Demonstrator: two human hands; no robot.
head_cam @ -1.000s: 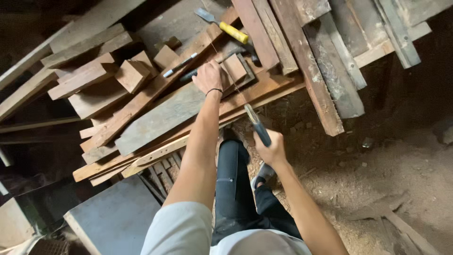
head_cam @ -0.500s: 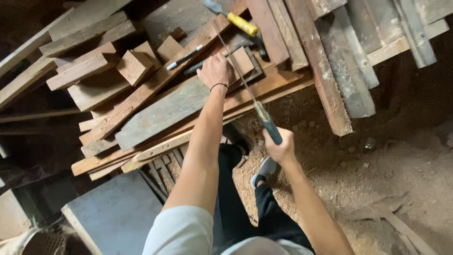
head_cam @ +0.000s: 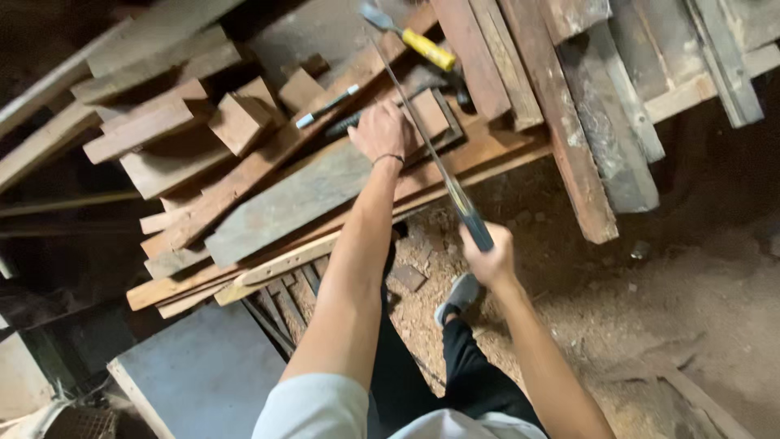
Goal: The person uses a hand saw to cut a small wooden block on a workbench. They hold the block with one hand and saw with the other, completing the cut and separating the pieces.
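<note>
While the left hand (head_cam: pixel 380 130) presses flat, fingers spread, on a small square reddish-brown wooden block (head_cam: pixel 429 114), the right hand (head_cam: pixel 488 258) is closed tight around the dark blue handle of a thin-bladed hand saw (head_cam: pixel 443 175). That saw's narrow steel blade runs up and away from the fist, passing just beside the left hand's fingers and across the edge of the block. The block lies on a long grey weathered plank (head_cam: pixel 292 199) that slants over a heap of stacked boards. Just above the left hand lies a slim pen-like tool with a white tip (head_cam: pixel 327 107), and farther up rests a yellow-handled chisel (head_cam: pixel 422 47) with its metal blade pointing to the upper left. Several rough brown timber offcuts (head_cam: pixel 240 122) sit well to the left of the hand. Below the planks, a grey shoe (head_cam: pixel 461 294) stands on sawdust-strewn dirt ground (head_cam: pixel 617 325), and a flat grey sheet (head_cam: pixel 203 374) lies at the lower left.
</note>
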